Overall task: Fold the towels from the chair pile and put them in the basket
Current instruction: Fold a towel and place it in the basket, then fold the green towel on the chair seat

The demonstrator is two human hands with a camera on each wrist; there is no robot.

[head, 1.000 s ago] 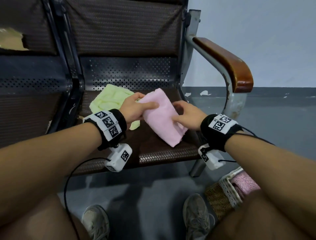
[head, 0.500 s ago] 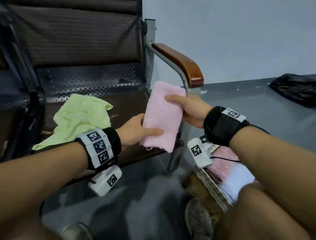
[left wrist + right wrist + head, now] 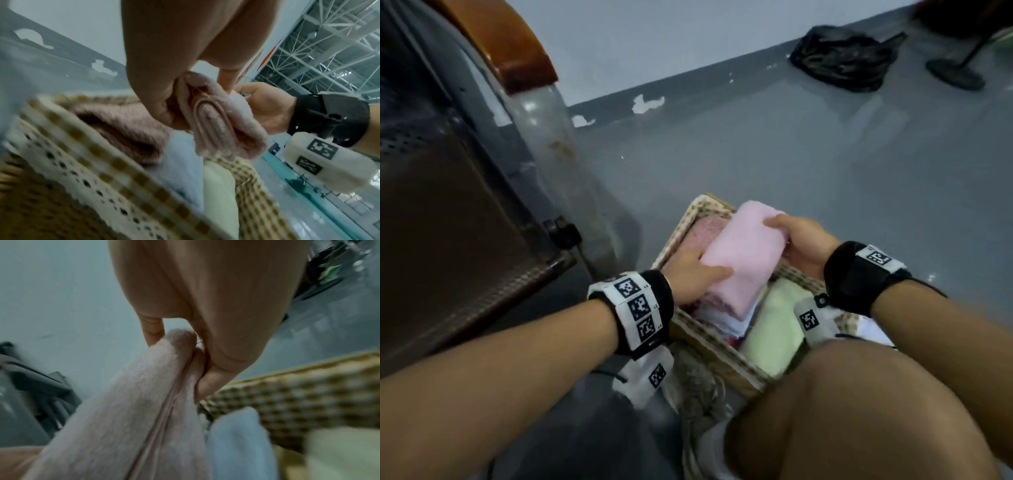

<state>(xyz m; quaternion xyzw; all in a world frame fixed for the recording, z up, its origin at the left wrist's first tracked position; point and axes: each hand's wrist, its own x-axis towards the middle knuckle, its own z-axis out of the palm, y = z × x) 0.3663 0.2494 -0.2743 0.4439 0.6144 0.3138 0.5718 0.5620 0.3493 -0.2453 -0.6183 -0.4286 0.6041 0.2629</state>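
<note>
- The folded pale pink terry towel (image 3: 739, 253) hangs just above the woven wicker basket with a cream checked lace-edged liner (image 3: 690, 219), held by both hands at opposite ends.
- The left hand (image 3: 693, 270) grips the near end, thumb on top and fingers beneath; the left wrist view shows the folded layers pinched between them.
- The right hand (image 3: 799, 240) clamps the far end, thumb over the top and fingers curled under.
- Inside the basket lie a darker dusty-pink knitted towel (image 3: 703, 229) at the far left, a light blue folded towel (image 3: 183, 155) beside it, and a pale green folded towel (image 3: 774, 329) nearer the person's knee.
- The basket stands on the grey painted floor (image 3: 756, 144), just beside the metal chair with a brown wooden armrest (image 3: 510, 44).
- A crumpled black plastic bag (image 3: 842, 54) lies well apart by the wall.
</note>
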